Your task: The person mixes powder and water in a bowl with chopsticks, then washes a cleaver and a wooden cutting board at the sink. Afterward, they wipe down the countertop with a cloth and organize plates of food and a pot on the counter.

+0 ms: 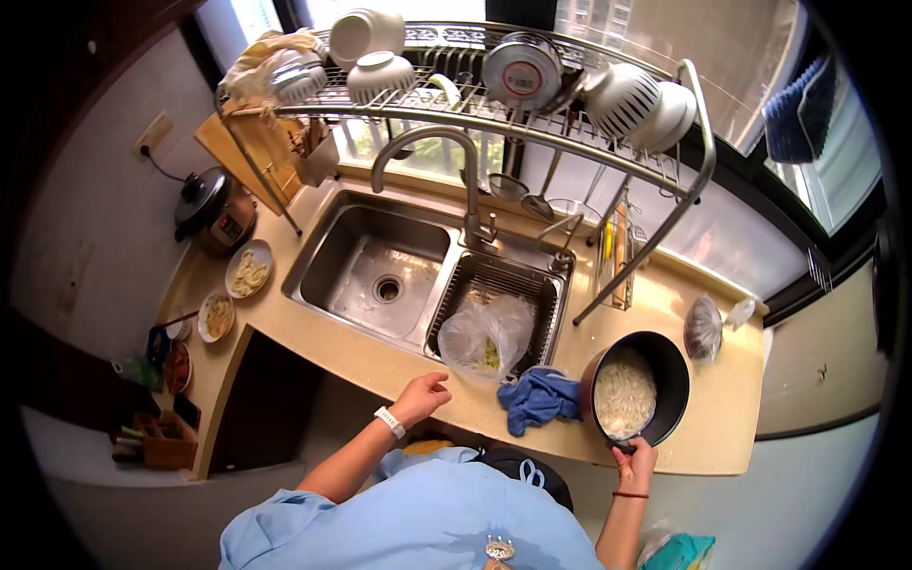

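My right hand (635, 456) is closed around the short handle of a dark cooking pot (673, 380). The pot leans toward me at the right front of the counter, and a pale, cloudy food (624, 394) that I cannot name fills its lower part. Above the counter's front edge, my left hand (421, 399) is loosely bent with fingers a little apart and nothing visible in it. Nearest to that hand lies a clear plastic bag (486, 332) with greenish scraps, partly over the right sink basin. A crumpled blue cloth (540, 399) touches the pot's left side.
Ahead is a double sink (366, 271) with a curved faucet (472, 180). A metal dish rack (532, 128) with bowls spans above it. Plates of food (249, 271) and an electric cooker (217, 214) stand left. A tied bag (703, 328) sits right of the pot.
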Available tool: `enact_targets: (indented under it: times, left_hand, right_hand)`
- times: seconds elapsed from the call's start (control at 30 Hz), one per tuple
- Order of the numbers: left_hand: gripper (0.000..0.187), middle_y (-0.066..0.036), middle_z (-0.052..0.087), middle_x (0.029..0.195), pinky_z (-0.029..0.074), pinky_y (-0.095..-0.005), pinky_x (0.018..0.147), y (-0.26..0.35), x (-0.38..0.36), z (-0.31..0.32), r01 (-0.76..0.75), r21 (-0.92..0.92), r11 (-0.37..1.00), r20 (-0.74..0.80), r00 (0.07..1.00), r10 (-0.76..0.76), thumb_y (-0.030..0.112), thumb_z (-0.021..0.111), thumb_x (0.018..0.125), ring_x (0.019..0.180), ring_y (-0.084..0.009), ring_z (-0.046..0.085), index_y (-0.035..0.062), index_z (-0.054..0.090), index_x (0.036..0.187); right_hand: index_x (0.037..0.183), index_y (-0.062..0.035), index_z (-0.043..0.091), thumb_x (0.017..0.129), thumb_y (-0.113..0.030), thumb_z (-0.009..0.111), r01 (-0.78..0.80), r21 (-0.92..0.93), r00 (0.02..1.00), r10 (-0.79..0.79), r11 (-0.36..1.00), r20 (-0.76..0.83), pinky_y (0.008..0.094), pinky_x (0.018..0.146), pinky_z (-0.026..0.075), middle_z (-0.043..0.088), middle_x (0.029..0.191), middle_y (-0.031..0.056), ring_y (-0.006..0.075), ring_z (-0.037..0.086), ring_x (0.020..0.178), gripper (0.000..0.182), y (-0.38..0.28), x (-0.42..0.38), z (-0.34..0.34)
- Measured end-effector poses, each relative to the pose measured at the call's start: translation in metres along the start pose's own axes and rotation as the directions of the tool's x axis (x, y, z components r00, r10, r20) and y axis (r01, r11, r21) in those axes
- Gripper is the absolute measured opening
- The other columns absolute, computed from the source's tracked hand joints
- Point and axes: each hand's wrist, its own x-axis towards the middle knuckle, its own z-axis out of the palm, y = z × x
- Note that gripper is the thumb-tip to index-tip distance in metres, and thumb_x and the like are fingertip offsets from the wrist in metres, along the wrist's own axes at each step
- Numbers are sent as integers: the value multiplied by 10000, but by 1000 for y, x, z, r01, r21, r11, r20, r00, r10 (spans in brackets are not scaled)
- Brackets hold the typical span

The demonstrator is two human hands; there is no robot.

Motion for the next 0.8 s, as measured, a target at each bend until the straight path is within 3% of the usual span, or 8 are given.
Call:
enact_targets:
  times: [0.33,0.53,0.6,0.73,0.8]
  left_hand:
    - [485,-130,675,1011,508,-288,803,-25,-48,-18,12,-71,997,-274,961,-31,152,641,835,895,-171,640,-63,545,1259]
    - [470,-128,678,977,510,-292,800,-29,-51,-16,17,-78,997,-281,959,-38,157,624,833,891,-185,640,-63,555,1242]
    - [467,-133,679,969,509,-294,804,-31,-44,-13,-20,8,1000,-306,952,21,173,619,834,891,-193,641,-61,562,1234]
    - [461,-173,680,1010,510,-308,828,-21,-39,-4,-4,10,1000,-306,952,7,180,615,830,923,-225,652,-60,573,1222]
    - [462,-188,679,1030,512,-326,840,-24,-32,-2,-38,79,996,-258,964,58,189,607,835,940,-246,655,-61,574,1222]
  right_hand:
    - [831,44,542,728,-4,518,2,-33,1000,-2,999,-1,345,445,592,612,763,134,269,621,553,117,-16,91,2]
    - [781,26,531,731,-14,511,-27,-55,999,29,998,42,310,492,599,612,748,120,251,620,555,67,-20,128,11]
    - [800,38,545,743,-29,519,-23,-53,997,27,998,67,290,500,597,625,765,132,241,629,569,91,-21,135,14]
    - [886,37,586,785,-79,574,-48,-169,996,61,984,71,289,527,598,650,820,127,237,652,628,154,-21,159,4]
    - [1030,-5,600,831,-230,678,-22,-67,989,31,998,146,296,556,598,663,912,101,232,667,691,311,-21,136,9]
